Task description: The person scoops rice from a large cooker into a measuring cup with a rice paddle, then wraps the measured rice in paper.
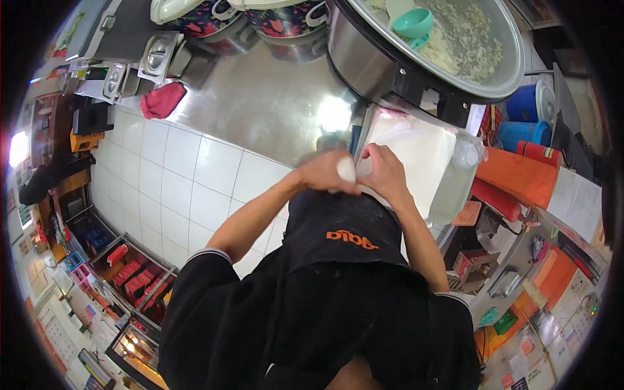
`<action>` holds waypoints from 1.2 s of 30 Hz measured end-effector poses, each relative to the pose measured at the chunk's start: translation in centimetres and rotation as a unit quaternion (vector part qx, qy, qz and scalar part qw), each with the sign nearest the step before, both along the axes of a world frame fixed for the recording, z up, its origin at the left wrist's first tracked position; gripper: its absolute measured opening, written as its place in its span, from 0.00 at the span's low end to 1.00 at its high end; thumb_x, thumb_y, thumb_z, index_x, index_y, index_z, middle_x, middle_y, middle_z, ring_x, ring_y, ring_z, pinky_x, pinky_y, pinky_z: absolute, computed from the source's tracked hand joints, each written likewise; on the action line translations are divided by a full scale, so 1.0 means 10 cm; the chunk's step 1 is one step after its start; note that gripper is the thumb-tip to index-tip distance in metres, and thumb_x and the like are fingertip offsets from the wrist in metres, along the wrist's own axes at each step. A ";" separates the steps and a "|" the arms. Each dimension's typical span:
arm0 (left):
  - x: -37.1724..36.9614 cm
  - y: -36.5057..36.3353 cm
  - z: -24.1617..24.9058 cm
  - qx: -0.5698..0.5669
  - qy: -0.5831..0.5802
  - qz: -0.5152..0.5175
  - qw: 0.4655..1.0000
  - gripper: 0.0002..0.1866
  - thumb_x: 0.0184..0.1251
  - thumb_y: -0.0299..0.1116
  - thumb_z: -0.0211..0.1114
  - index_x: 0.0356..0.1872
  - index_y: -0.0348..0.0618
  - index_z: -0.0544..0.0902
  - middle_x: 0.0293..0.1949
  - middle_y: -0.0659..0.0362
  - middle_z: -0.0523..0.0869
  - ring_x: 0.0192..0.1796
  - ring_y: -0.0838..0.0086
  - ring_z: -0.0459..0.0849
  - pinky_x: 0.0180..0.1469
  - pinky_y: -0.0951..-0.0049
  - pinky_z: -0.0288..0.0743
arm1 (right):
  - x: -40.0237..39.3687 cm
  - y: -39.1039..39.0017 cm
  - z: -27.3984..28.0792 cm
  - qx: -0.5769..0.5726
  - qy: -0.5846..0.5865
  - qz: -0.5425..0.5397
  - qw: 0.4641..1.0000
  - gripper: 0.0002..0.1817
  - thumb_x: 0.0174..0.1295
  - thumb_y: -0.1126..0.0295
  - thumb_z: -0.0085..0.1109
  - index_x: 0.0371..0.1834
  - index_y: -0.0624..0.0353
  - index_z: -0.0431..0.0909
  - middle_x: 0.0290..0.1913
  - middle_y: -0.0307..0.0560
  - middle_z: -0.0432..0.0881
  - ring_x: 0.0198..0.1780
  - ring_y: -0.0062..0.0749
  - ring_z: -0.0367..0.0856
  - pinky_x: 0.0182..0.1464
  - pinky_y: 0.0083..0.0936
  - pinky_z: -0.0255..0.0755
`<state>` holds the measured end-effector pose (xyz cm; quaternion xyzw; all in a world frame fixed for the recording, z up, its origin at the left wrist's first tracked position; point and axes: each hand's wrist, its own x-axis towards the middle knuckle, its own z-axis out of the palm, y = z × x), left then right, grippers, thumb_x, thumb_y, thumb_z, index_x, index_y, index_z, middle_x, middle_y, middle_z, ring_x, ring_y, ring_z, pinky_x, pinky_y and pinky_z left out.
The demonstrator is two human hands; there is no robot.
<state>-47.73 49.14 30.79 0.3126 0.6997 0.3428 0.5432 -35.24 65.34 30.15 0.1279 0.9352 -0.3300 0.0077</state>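
Note:
In front of the black apron with orange lettering [351, 237], my two hands are close together. My left hand [322, 172], smeared by motion, curls around a small white piece [346, 169] whose kind I cannot make out. Beside it, my right hand [387, 174] has its fingers bent in toward the thumb; what they pinch, if anything, is hidden. A stack of white sheets [419, 153] lies just beyond and right of my right hand, at the edge of the metal counter [260, 97].
A large steel cooker [364, 58] holds rice [455, 39] and a green scoop [414, 23]. Two floral pots [279, 19] stand behind. Steel containers [156, 57] and a red cloth [162, 100] are at left. A clear plastic container [465, 156] sits right of the sheets.

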 end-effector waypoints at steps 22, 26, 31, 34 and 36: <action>-1.81 0.04 1.13 0.185 0.663 0.435 0.580 0.20 0.56 0.35 0.72 0.49 0.40 0.79 0.61 0.50 0.72 0.62 0.58 0.69 0.60 0.59 0.64 | -2.44 2.20 1.56 0.447 -0.063 0.340 0.825 0.04 0.53 0.69 0.65 0.31 0.54 0.84 0.47 0.45 0.79 0.53 0.42 0.77 0.52 0.35 0.75; -1.53 0.16 1.86 0.357 0.478 0.395 0.699 0.14 0.59 0.27 0.68 0.47 0.39 0.80 0.47 0.55 0.82 0.47 0.70 0.80 0.48 0.71 0.73 | -2.60 2.15 1.98 0.509 0.012 0.381 0.772 0.06 0.52 0.71 0.57 0.21 0.55 0.82 0.39 0.44 0.81 0.52 0.39 0.76 0.49 0.33 0.75; -1.04 1.02 2.31 0.321 0.591 0.290 0.681 0.44 0.54 0.45 0.74 0.66 0.30 0.64 0.55 0.44 0.77 0.60 0.58 0.75 0.56 0.56 0.72 | -1.69 1.69 3.35 0.538 0.205 0.206 0.791 0.04 0.56 0.75 0.59 0.35 0.58 0.79 0.63 0.36 0.76 0.67 0.45 0.68 0.66 0.41 0.65; -0.88 1.54 2.53 0.303 0.562 0.215 0.739 0.45 0.58 0.47 0.70 0.63 0.20 0.59 0.57 0.31 0.74 0.60 0.48 0.76 0.55 0.50 0.73 | -1.14 1.64 3.78 0.577 0.228 0.169 0.766 0.09 0.48 0.78 0.65 0.33 0.57 0.79 0.65 0.35 0.75 0.69 0.44 0.67 0.68 0.40 0.63; -0.76 1.74 2.78 0.294 0.440 0.160 0.833 0.40 0.61 0.43 0.67 0.61 0.20 0.60 0.51 0.28 0.77 0.53 0.44 0.79 0.51 0.49 0.75 | -0.81 1.84 3.88 0.620 0.258 0.143 0.727 0.14 0.55 0.80 0.64 0.44 0.60 0.78 0.66 0.48 0.74 0.69 0.46 0.67 0.69 0.42 0.62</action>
